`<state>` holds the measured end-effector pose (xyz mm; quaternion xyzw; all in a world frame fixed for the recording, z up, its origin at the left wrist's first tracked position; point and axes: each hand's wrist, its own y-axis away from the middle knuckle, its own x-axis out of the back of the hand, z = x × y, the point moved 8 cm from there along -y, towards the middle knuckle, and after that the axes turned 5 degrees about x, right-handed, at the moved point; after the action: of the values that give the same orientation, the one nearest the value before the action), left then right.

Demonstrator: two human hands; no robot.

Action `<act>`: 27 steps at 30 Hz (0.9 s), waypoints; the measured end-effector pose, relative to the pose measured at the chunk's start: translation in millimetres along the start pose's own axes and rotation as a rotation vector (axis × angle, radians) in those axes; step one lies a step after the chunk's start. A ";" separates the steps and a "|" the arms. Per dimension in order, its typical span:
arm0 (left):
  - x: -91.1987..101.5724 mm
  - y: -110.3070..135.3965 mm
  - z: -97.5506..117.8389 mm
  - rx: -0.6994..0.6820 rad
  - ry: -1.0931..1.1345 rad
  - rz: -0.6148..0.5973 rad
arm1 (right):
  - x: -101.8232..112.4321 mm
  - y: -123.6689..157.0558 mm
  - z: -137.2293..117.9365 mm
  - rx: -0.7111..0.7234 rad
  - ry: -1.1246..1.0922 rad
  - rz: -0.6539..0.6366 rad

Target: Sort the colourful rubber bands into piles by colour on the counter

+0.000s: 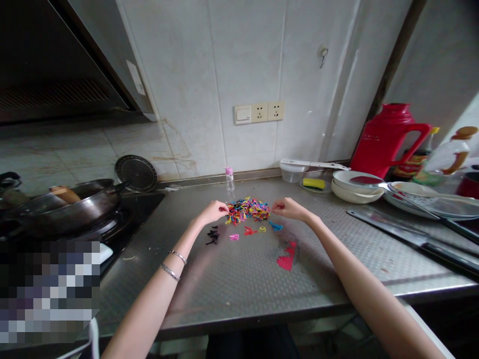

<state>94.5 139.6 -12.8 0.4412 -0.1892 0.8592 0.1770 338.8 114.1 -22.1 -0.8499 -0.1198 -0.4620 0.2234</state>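
Note:
A heap of small elastic bands in many colours [247, 210] lies on the steel counter [239, 279]. My left hand [214, 211] rests at the heap's left edge, fingers pinched together on bands. My right hand [289, 208] is at the heap's right edge, fingers also pinched; what they hold is too small to name. In front of the heap lie small sorted groups: black bands [213, 235], pink bands [234, 237], red bands [248, 231], a yellow band [262, 229] and blue bands [276, 226].
A small clear bottle with a pink cap [229, 179] stands behind the heap. A wok [75, 204] sits on the stove at left. Bowls [354, 185], a red thermos jug [385, 139], plates and a cleaver [415, 237] fill the right side. A red stain [286, 259] marks the counter.

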 end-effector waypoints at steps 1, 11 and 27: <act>-0.5 1.2 -1.2 0.003 -0.004 -0.023 | -0.5 0.1 -0.5 0.003 0.009 -0.001; -8.5 5.1 -3.5 0.003 -0.031 -0.047 | -1.9 0.1 -1.3 0.008 0.047 0.005; -1.7 8.6 -5.2 0.007 -0.044 0.010 | -7.0 -2.2 3.4 0.013 0.055 -0.008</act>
<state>87.7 134.4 -18.5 0.4595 -0.1921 0.8509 0.1669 336.5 117.6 -29.0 -0.8350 -0.1200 -0.4851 0.2304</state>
